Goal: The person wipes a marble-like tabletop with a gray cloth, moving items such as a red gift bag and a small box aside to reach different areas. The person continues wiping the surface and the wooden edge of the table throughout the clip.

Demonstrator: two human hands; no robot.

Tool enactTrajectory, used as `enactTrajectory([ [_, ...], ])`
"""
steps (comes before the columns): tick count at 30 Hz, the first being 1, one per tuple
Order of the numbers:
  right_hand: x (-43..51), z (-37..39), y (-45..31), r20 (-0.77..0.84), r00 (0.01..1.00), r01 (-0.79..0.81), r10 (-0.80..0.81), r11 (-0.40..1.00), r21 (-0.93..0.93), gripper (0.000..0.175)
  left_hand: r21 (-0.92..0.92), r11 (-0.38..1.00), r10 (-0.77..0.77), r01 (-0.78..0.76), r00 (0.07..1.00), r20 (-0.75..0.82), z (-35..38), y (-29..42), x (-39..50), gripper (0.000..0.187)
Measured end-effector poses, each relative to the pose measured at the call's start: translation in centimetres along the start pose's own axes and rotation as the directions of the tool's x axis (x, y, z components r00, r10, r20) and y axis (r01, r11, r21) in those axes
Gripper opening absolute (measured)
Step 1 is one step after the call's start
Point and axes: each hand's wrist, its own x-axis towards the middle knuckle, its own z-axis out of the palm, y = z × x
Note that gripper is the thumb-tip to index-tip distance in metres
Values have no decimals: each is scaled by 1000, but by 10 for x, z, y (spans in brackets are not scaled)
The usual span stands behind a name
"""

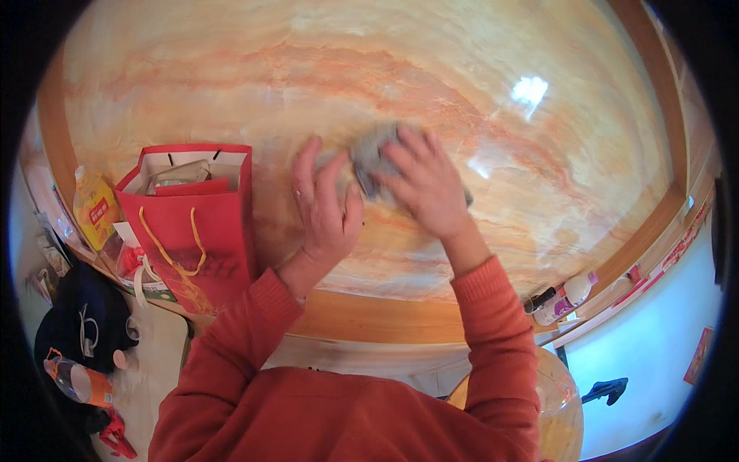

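Observation:
My right hand presses a crumpled grey cloth against a glossy marble-patterned surface; hand and cloth are blurred. Just left of the cloth, my left hand has its fingers spread, with nothing seen in its grasp. Part of the cloth's far side is hidden under my right hand. A red paper gift bag with yellow cord handles stands to the left of my left hand, with boxed items inside.
A yellow bottle and a bag with red contents are beside the gift bag. A wooden edge borders the surface. At lower right are a white bottle with a purple label and a round wooden stool; a plastic bottle lies lower left.

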Motion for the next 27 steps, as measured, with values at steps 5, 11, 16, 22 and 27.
enactTrajectory([
  [5,35,-9,37,-259,965,-84,45,986,-142,33,199,979,77,-45,984,-160,17,-8,48,47],
  [11,-113,24,-26,-29,989,-146,146,989,-9,28,289,957,62,1,976,-209,24,-11,61,46],
  [16,-148,34,-45,56,995,-86,87,996,-22,25,318,948,60,1,982,-182,24,-10,59,48],
  [22,5,-20,35,-122,985,-149,125,966,-209,36,361,932,87,-21,982,-167,24,-10,58,50],
  [27,90,-58,90,-448,874,-318,190,920,-230,48,353,935,103,-41,982,-158,21,-12,56,50],
])
